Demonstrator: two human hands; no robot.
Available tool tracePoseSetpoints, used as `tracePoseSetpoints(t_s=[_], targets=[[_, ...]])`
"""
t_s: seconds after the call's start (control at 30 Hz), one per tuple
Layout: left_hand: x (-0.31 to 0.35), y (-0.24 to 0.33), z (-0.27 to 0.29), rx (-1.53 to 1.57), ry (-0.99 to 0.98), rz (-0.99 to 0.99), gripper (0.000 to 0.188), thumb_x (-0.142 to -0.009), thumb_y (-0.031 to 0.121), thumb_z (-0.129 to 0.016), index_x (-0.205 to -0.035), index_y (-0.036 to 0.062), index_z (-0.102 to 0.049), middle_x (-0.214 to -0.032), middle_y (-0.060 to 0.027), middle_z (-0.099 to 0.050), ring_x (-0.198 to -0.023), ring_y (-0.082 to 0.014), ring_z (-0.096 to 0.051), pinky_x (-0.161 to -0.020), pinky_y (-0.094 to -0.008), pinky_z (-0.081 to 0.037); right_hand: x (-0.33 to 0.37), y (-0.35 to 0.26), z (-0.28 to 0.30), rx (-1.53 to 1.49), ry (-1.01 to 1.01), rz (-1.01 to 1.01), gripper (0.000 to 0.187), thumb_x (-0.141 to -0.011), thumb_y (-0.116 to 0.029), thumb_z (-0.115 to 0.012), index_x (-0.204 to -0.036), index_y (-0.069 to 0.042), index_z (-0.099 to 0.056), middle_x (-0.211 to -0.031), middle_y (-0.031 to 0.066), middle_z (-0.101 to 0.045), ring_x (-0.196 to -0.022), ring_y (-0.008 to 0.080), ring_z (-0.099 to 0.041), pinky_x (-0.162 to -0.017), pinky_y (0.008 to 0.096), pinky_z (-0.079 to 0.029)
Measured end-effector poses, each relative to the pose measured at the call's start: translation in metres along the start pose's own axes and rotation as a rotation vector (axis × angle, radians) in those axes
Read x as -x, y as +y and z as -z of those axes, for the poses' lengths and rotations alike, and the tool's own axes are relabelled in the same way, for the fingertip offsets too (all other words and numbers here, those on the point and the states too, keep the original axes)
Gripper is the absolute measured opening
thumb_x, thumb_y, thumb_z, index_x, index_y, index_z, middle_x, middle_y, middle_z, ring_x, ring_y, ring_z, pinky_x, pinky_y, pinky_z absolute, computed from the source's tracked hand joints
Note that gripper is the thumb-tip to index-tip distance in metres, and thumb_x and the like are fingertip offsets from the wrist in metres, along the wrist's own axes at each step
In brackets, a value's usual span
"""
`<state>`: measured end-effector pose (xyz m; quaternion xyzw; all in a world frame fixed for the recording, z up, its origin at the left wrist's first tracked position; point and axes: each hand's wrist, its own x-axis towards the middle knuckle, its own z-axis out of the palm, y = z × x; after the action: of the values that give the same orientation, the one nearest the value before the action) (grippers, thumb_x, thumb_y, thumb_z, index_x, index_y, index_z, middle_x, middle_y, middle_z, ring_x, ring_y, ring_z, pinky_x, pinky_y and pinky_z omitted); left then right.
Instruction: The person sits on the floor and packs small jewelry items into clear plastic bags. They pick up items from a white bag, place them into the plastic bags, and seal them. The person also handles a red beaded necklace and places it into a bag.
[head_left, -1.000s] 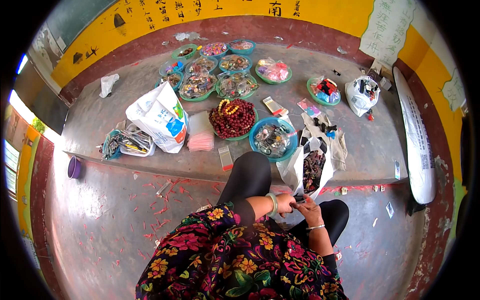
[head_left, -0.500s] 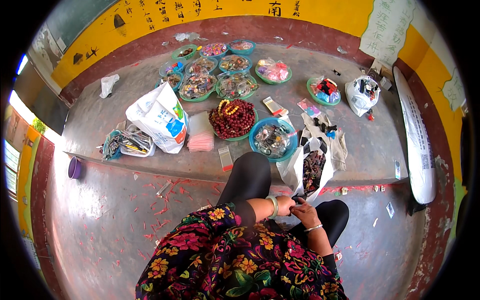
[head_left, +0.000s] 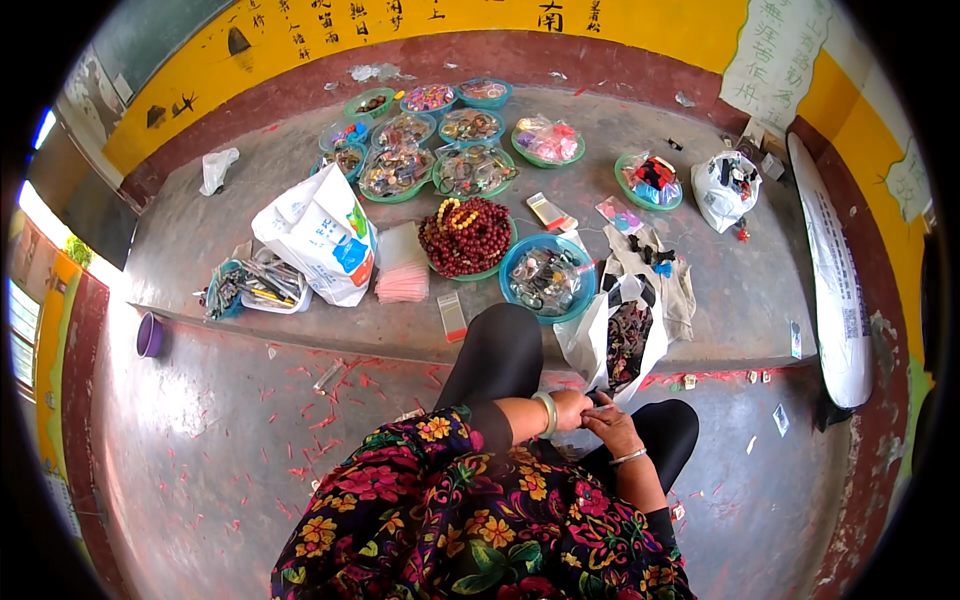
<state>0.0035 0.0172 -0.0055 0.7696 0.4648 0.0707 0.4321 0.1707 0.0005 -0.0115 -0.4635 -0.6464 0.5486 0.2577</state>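
Observation:
Above my lap, my left hand (head_left: 570, 411) and my right hand (head_left: 613, 430) meet with their fingers closed. A small dark thing (head_left: 597, 398) shows between the fingertips; its kind is too small to make out. A pale bangle (head_left: 545, 412) circles my left wrist, and a thinner bracelet (head_left: 629, 456) my right. Just beyond the hands, an open white bag (head_left: 575, 345) leans over the platform edge, filled with dark patterned pieces (head_left: 628, 340). Left of that bag sits a blue basin (head_left: 508, 290) of small clear-wrapped items.
On the raised platform (head_left: 745, 290) stand a heap of dark red beads (head_left: 463, 240), pink-edged packets (head_left: 402, 283), a tall white bag (head_left: 305, 245), a tray of pens (head_left: 272, 290) and several bowls of wrapped trinkets (head_left: 474, 172). A purple bucket (head_left: 149, 336) stands on the littered floor.
My right hand's fingers have shifted slightly, drawing closer to the left hand's fingertips around the small dark thing. Everything else has stayed in place.

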Motion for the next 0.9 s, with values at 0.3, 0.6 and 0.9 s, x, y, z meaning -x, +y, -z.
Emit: tracePoseSetpoints(t_s=[0.3,0.6,0.9], targets=[[-0.008,-0.012,-0.009,0.042,-0.042,0.078,0.016,-0.071,0.014,-0.054,-0.084,0.0071,-0.060,-0.077,-0.0143,-0.061,-0.075,-0.0284,-0.059,-0.065,-0.0360,-0.045,-0.007,0.014,0.005,-0.041,0.111,0.016,0.009,-0.069,-0.010,-0.065,-0.078,-0.009,-0.068,-0.084,0.0065,-0.063,-0.107,0.0214,-0.045,-0.099,0.0351,-0.023],[-0.005,-0.005,-0.006,0.164,-0.118,0.070,0.016,-0.071,0.008,-0.051,-0.083,0.0066,-0.060,-0.070,-0.0121,-0.060,-0.061,-0.0214,-0.060,-0.051,-0.0331,-0.048,-0.003,0.015,0.001,0.355,0.149,0.126,0.010,-0.068,-0.015,-0.066,-0.077,-0.010,-0.067,-0.078,0.0061,-0.064,-0.101,0.0249,-0.051,-0.093,0.0359,-0.033],[-0.016,-0.033,-0.011,0.820,-0.182,0.160,0.018,-0.078,0.007,-0.052,-0.094,-0.0007,-0.055,-0.077,-0.0056,-0.059,-0.066,-0.0131,-0.057,-0.055,-0.0256,-0.047,0.003,-0.001,0.009,0.110,0.363,0.047,0.014,-0.063,-0.011,-0.067,-0.077,-0.009,-0.065,-0.100,0.0111,-0.058,-0.086,0.0204,-0.057,-0.072,0.0285,-0.046]])
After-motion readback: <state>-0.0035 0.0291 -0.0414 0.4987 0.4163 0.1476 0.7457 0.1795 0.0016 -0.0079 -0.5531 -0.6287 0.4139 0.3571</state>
